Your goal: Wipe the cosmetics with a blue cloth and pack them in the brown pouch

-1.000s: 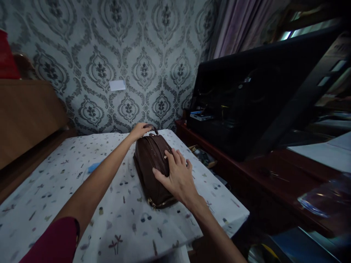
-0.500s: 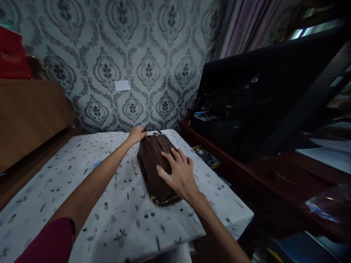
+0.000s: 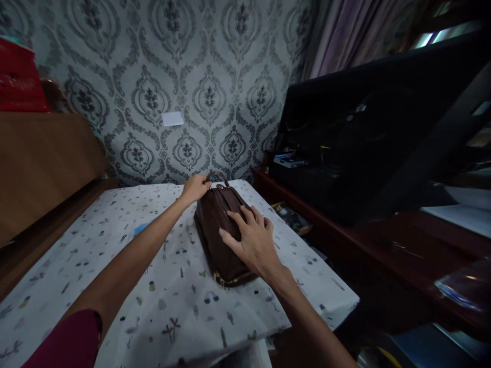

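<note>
A dark brown leather bag (image 3: 215, 225) lies on the printed white cover, its carry handle (image 3: 217, 175) at the far end. Gold zipper pulls (image 3: 218, 278) show at its near corner. My left hand (image 3: 195, 189) is closed on the bag's far left corner, beside the base of the handle; its fingertips are partly hidden, so the exact part pinched is unclear. Spread across the top of the bag, my right hand (image 3: 255, 240) rests with fingers apart, holding nothing.
The white patterned cover (image 3: 161, 301) spreads over the surface under the bag. A blue item (image 3: 140, 228) lies by my left forearm. To the right, a large black screen (image 3: 360, 143) stands on a dark red desk (image 3: 368, 243). A wooden cabinet (image 3: 46, 163) is at left.
The view has shifted slightly, so the scene sits a little to the right. My hands keep nearly the same places on the bag.
</note>
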A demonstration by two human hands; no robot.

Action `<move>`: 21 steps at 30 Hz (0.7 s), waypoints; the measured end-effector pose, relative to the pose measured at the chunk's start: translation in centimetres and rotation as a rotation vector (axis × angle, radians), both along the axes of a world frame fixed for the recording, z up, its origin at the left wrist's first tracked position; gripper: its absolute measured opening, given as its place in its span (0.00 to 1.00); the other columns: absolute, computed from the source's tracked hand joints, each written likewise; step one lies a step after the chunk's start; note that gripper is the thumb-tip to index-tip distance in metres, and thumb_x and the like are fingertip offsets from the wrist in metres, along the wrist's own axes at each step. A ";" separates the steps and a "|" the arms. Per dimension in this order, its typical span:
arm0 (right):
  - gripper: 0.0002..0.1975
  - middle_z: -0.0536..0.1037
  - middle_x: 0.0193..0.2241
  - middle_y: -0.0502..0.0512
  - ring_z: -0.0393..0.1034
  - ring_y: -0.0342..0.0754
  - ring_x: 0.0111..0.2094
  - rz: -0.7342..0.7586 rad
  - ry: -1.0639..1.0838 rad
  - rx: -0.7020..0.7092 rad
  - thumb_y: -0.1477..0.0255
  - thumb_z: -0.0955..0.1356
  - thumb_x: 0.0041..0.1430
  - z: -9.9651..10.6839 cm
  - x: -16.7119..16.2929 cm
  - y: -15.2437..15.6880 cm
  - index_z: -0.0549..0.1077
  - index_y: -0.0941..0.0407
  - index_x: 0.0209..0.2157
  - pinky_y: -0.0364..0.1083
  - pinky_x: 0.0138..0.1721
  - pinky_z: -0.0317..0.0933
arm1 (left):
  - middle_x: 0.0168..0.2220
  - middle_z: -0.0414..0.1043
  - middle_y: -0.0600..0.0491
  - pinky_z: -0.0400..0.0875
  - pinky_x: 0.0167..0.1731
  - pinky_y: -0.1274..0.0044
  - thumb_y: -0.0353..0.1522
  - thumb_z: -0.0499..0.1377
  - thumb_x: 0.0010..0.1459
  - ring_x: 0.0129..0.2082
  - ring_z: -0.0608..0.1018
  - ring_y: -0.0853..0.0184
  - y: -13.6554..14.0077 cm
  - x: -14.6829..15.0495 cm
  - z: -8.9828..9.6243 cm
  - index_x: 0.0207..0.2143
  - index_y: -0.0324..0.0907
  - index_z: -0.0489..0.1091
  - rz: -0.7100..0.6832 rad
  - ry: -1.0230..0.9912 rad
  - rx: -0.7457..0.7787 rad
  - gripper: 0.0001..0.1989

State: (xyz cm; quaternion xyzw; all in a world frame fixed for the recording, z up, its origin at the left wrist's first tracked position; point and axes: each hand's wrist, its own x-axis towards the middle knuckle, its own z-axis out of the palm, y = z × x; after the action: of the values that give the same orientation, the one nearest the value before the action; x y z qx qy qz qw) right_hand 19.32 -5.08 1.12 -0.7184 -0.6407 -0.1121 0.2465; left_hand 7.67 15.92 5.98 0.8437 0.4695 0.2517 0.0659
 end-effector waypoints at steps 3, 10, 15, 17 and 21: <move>0.27 0.67 0.63 0.65 0.55 0.67 0.65 0.019 -0.006 0.019 0.52 0.66 0.63 -0.3 0.3 0.1 0.71 0.49 0.59 0.70 0.57 0.55 | 0.32 0.75 0.51 0.62 0.33 0.76 0.37 0.56 0.61 0.34 0.75 0.62 -0.3 0.1 -0.1 0.32 0.40 0.74 -0.018 0.005 0.003 0.11; 0.31 0.64 0.63 0.68 0.58 0.64 0.64 0.037 0.063 0.231 0.49 0.62 0.64 -2.8 1.2 -0.1 0.67 0.53 0.61 0.66 0.60 0.55 | 0.37 0.77 0.50 0.66 0.36 0.74 0.35 0.61 0.56 0.38 0.76 0.60 -0.6 0.4 -0.7 0.38 0.41 0.73 -0.069 0.028 -0.019 0.09; 0.29 0.62 0.63 0.68 0.57 0.62 0.64 -0.018 0.158 0.408 0.53 0.61 0.66 -5.1 1.0 -0.4 0.64 0.55 0.62 0.63 0.60 0.56 | 0.38 0.78 0.48 0.68 0.39 0.73 0.34 0.60 0.56 0.40 0.77 0.58 -0.4 1.0 -0.5 0.40 0.41 0.75 -0.091 0.020 -0.035 0.10; 0.28 0.63 0.63 0.67 0.56 0.61 0.65 -0.021 0.160 0.444 0.55 0.61 0.66 -5.5 0.9 -0.4 0.64 0.55 0.61 0.63 0.60 0.56 | 0.40 0.78 0.48 0.68 0.41 0.73 0.33 0.59 0.56 0.42 0.77 0.58 -0.4 1.5 -0.2 0.42 0.41 0.75 -0.112 0.004 -0.037 0.12; 0.27 0.64 0.62 0.66 0.57 0.60 0.64 -0.012 0.143 0.483 0.56 0.61 0.66 -5.7 0.8 -0.3 0.65 0.55 0.60 0.62 0.60 0.56 | 0.39 0.79 0.51 0.68 0.40 0.76 0.33 0.58 0.55 0.41 0.77 0.61 -0.6 3.0 0.1 0.42 0.42 0.77 -0.175 -0.024 -0.076 0.13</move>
State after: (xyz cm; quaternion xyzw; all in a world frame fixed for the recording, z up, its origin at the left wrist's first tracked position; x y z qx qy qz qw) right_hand 20.15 -5.41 -4.55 -0.6485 -0.5721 -0.2123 0.4550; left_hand 10.69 15.34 6.03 0.8753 0.4024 0.2373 0.1253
